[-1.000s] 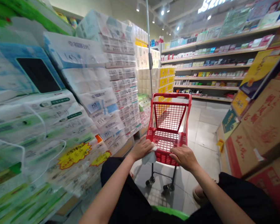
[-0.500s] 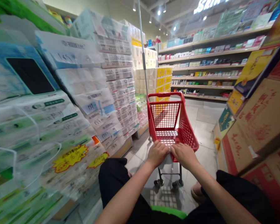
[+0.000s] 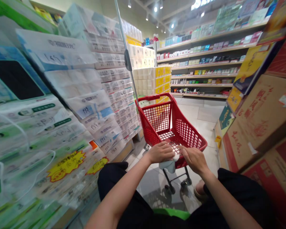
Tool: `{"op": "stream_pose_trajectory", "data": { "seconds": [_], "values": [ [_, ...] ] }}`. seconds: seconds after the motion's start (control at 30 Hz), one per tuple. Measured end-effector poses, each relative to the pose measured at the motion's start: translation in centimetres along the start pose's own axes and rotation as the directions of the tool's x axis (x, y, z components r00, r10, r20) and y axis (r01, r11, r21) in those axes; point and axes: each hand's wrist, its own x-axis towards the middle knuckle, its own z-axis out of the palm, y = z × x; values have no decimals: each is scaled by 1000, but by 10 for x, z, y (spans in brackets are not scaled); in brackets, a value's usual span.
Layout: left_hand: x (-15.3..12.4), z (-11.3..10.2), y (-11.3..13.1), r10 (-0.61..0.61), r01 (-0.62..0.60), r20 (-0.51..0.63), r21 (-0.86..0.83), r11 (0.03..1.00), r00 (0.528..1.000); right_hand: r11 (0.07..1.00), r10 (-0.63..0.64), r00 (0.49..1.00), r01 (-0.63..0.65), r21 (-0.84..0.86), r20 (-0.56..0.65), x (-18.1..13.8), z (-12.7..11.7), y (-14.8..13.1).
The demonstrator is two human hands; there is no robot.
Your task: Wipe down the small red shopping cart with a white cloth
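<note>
Red cart (image 3: 181, 133) now angled left, both hands closer together on its near rim
Left hand (image 3: 160, 152) fingers curled round white cloth (image 3: 168, 165) at the rim; right hand (image 3: 194, 159) fingers closed on rim, just beside; tissue packs (image 3: 85, 95) left, shelves (image 3: 200, 65) beyond

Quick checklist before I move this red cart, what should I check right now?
1. Left hand on the red cart's near rim: ok.
2. Right hand on the same rim: ok.
3. White cloth pinned under the left hand, end hanging loose: ok.
4. Cart's front corner clear of the tissue packs on the left: cannot tell.
5. Cardboard boxes on the right apart from the cart: ok.
6. Floor tiles ahead bare: ok.
</note>
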Motion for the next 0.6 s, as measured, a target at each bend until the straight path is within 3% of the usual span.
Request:
{"op": "stream_pose_trajectory", "data": {
  "seconds": [0.07, 0.17, 0.33, 0.43, 0.6],
  "values": [
    [-6, -4, -16, -33, 33, 38, 3, 999, 999, 1000, -1, 1000, 1, 19, 2, 1, 0, 0],
    [-19, -7, -42, -180, 180, 21, 10, 984, 983, 999, -9, 1000, 9, 37, 2, 3, 1, 2],
    [-37, -10, -77, -441, 443, -98, -10, 897, 892, 1000, -22, 1000, 22, 4, 4, 6, 4, 2],
    [-33, -7, -74, -517, 519, -144, -25, 854, 844, 998, -3, 1000, 4, -55, 22, 10, 6, 4],
    [-10, 5, -36, -536, 544, -209, -24, 839, 818, 983, 137, 981, -118, -140, 137, 22, -4, 9]
  ]
}}
